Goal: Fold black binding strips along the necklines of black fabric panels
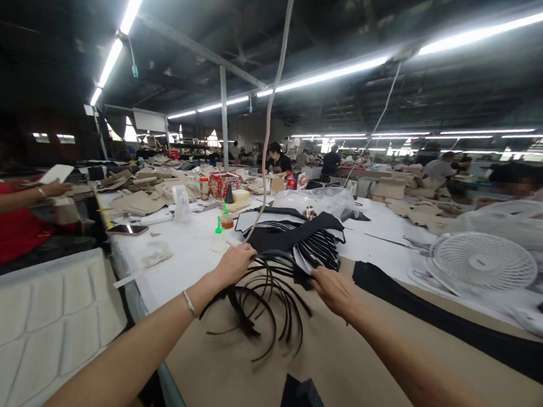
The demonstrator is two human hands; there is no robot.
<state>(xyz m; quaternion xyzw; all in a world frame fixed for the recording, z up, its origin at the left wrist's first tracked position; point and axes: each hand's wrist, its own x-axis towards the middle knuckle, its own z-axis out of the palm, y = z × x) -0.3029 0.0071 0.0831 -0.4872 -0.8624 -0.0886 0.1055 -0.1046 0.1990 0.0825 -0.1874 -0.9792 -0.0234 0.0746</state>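
My left hand (235,264) is closed around one end of a bundle of thin black strips (264,300) that curl in loops over the brown work surface (240,364). My right hand (333,288) pinches the edge of a stack of black, white-backed cut pieces (303,240) lying just beyond the strips. A bracelet circles my left wrist. A long black strip (432,316) runs off to the right of my right hand.
A white fan (483,263) lies at the right. Small glue bottles (219,227) and a phone (127,229) sit on the white table. A hose (274,103) hangs down over the pieces. A person in red (7,220) sits left; other workers are farther back.
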